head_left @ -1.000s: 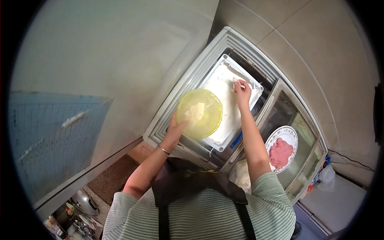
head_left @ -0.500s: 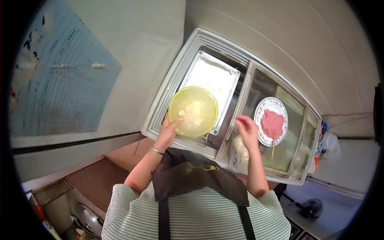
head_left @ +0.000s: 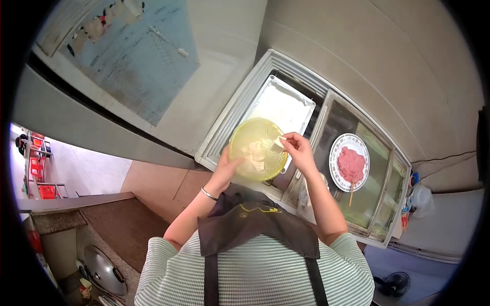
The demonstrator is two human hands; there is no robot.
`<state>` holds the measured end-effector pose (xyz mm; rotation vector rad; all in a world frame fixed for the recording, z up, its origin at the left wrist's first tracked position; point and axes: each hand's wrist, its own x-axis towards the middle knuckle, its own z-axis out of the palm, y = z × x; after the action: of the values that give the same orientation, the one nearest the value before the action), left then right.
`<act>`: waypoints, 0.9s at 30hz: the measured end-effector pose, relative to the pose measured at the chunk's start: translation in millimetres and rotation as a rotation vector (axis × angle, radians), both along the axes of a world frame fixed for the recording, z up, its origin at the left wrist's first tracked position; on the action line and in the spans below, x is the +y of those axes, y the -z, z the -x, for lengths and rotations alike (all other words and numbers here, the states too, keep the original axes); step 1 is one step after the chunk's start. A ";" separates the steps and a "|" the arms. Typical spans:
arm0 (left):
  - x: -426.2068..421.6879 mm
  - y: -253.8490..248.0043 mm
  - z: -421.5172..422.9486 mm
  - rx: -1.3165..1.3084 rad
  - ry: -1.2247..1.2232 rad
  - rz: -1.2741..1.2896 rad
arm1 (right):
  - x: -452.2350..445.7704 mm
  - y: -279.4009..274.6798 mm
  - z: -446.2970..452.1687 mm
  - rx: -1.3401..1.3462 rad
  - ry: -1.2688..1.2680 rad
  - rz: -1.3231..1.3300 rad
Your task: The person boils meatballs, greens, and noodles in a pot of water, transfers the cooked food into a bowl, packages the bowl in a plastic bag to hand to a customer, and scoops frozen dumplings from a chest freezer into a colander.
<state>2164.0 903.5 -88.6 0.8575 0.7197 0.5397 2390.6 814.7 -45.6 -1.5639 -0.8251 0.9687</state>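
Note:
My left hand [head_left: 225, 171] grips the near-left rim of a round yellow-green plastic basket [head_left: 249, 130], held over the open left part of a chest freezer. Several pale, thin pieces [head_left: 254, 157], like dough wrappers, lie in its bottom. At the basket's right rim, my right hand [head_left: 300, 152] pinches a small pale wrapper-like piece [head_left: 278, 143] between thumb and fingers. To the right of that hand, a patterned white plate [head_left: 334, 172] bears pink minced meat [head_left: 350, 163], with a thin wooden stick [head_left: 351, 196] jutting towards me.
A white tray [head_left: 286, 103] lies in the freezer opening beyond the basket. The plate rests on the freezer's glass lid [head_left: 375, 178]. A plastic bag [head_left: 306, 201] is partly hidden beneath my right forearm. A tall panel [head_left: 224, 56] stands at the left.
My right hand has moved left from beside the plate to the basket's rim and now pinches a pale piece. My left hand keeps hold of the basket. The view has shifted.

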 end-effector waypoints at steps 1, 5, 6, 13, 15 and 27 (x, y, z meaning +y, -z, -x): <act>-0.8 0.0 -0.2 -0.002 0.003 0.006 | -2.3 -0.7 -2.9 0.145 -0.030 -0.042; -7.8 0.5 -4.9 -0.024 0.046 0.027 | -13.5 -11.0 -0.4 0.338 0.040 -0.028; -9.4 0.3 -6.3 -0.035 0.047 0.040 | -15.9 -12.1 -0.5 0.337 0.047 -0.026; -10.7 -2.2 -7.8 -0.072 0.082 0.035 | -36.3 -14.9 -1.0 -0.121 0.042 0.060; -11.0 -10.5 -8.3 -0.068 0.076 0.041 | -49.8 -16.9 -1.3 -0.317 0.056 0.113; -20.5 17.0 -11.5 -0.100 -0.003 0.269 | -411.9 91.4 -126.7 -0.586 1.167 0.170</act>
<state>2175.5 883.0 -105.6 0.5751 0.6845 0.4724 2517.3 402.8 -137.0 -2.0823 -0.0755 -0.2890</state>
